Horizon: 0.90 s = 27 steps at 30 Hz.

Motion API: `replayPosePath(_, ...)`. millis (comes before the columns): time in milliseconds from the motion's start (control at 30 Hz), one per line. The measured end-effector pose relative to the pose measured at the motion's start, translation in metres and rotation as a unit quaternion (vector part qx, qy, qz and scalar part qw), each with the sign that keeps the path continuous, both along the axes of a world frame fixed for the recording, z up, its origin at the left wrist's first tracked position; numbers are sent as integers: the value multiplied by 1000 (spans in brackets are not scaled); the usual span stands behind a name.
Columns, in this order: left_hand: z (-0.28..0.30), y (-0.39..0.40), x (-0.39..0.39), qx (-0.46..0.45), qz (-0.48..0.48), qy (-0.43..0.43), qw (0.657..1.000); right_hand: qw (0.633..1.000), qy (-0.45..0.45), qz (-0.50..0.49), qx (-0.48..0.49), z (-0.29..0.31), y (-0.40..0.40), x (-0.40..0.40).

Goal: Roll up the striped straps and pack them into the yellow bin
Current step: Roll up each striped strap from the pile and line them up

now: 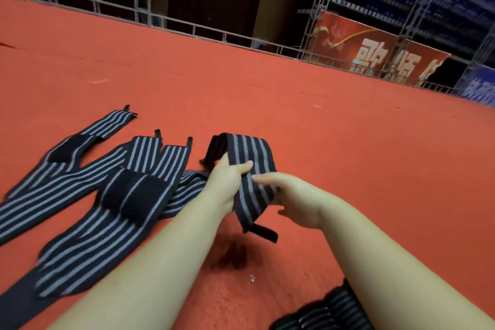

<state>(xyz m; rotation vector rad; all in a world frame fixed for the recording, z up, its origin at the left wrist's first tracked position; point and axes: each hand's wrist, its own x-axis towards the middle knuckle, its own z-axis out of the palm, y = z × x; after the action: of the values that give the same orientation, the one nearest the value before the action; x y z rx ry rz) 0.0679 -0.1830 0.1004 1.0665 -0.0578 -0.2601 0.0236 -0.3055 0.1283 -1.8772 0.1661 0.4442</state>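
A black strap with grey stripes (247, 155) hangs looped above the red carpet, its black tab end dangling below my hands. My left hand (227, 182) grips this strap, thumb over its upper part. My right hand (292, 198) lies against the strap's right edge, fingers extended toward it; whether it pinches the strap is unclear. Several more striped straps (107, 195) lie flat on the carpet to the left, some with black fuzzy patches. Rolled striped straps (321, 313) show at the bottom edge beside my right forearm. No yellow bin is visible.
Red carpet (294, 115) covers the floor all around. A metal rail (187, 27) and truss run along the far edge, with a red banner (375, 53) at the back right. A dark stain (233, 257) marks the carpet under my hands.
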Motion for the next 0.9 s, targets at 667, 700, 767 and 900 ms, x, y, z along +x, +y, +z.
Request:
replayPosePath(667,32,201,-196,-200,-76,-85,973,970,-159,163,87,84,155,-127)
replayPosePath(700,36,209,-197,-211,-14,-64,975,969,-151,191,40,82,160,-129)
replayPosePath(767,34,225,-197,-233,85,-21,969,960,-147,234,-48,78,167,-132)
replayPosePath(900,18,252,-205,-164,215,-9,963,945,-154,252,-143,77,174,-133)
